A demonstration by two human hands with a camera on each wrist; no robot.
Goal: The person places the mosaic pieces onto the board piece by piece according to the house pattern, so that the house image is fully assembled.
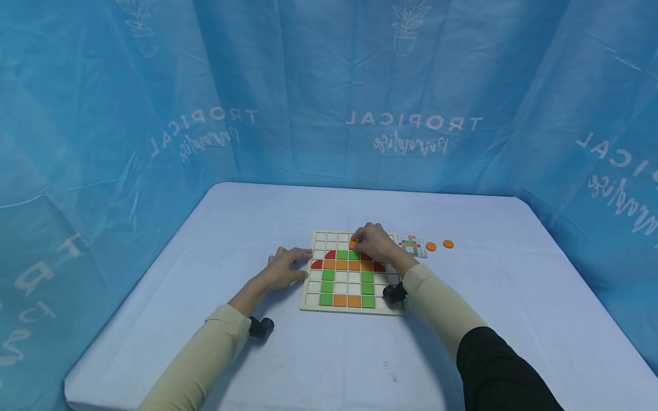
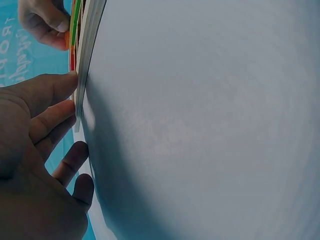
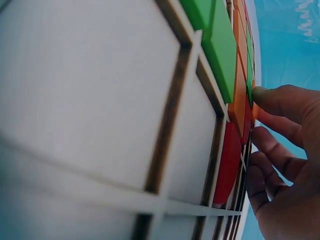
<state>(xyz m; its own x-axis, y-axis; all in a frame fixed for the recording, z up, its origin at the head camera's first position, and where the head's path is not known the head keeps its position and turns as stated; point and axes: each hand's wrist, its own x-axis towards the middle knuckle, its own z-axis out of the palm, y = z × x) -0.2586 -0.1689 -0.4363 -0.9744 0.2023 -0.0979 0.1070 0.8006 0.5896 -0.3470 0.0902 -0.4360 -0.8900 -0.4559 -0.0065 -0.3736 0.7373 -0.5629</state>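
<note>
A pale wooden grid board (image 1: 315, 299) lies flat on the table, with green, orange and red pieces set in its squares. My right hand (image 1: 375, 242) is over its upper part, where thumb and forefinger pinch an orange piece (image 1: 352, 245); the fingers partly hide its shape. In the right wrist view, the right hand (image 3: 287, 150) has its other fingers loosely bent near the board. My left hand (image 1: 283, 268) touches the board's left edge with thumb and fingertips. The left wrist view shows these left-hand (image 2: 40, 120) fingers extended, gripping nothing.
A small pattern card (image 1: 412, 245) lies right of the board. Beyond it are two round orange pieces, a nearer disc (image 1: 430, 246) and a farther disc (image 1: 448, 244). The white tablecloth (image 1: 288, 365) spreads around, with blue curtains (image 1: 319, 154) behind and on both sides.
</note>
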